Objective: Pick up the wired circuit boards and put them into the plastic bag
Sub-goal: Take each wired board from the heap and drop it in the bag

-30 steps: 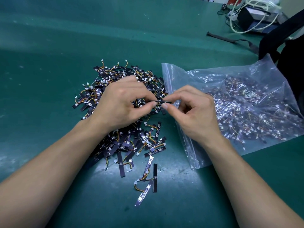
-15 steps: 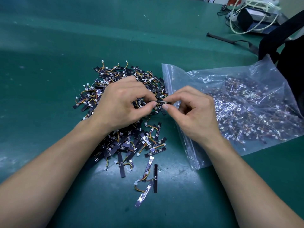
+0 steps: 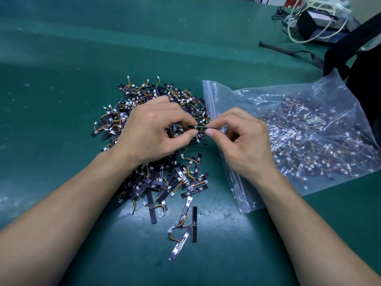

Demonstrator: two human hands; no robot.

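Note:
A heap of small black wired circuit boards (image 3: 156, 178) with orange-yellow wires and white plugs lies on the green table (image 3: 61, 79). My left hand (image 3: 152, 129) hovers over the heap and my right hand (image 3: 241, 139) is beside it. Both pinch the ends of one thin circuit board (image 3: 201, 126) held level between them. To the right lies a clear zip plastic bag (image 3: 299, 141), its mouth facing the heap, with many boards inside. My right wrist rests over the bag's near edge.
A few loose boards (image 3: 185, 221) lie apart in front of the heap. At the far right stand a black bag (image 3: 362, 58), a dark strap (image 3: 288, 51) and a box wound with white cables (image 3: 317, 19).
Hardly anything moved: both hands keep pinching the same board, with only slight finger shifts.

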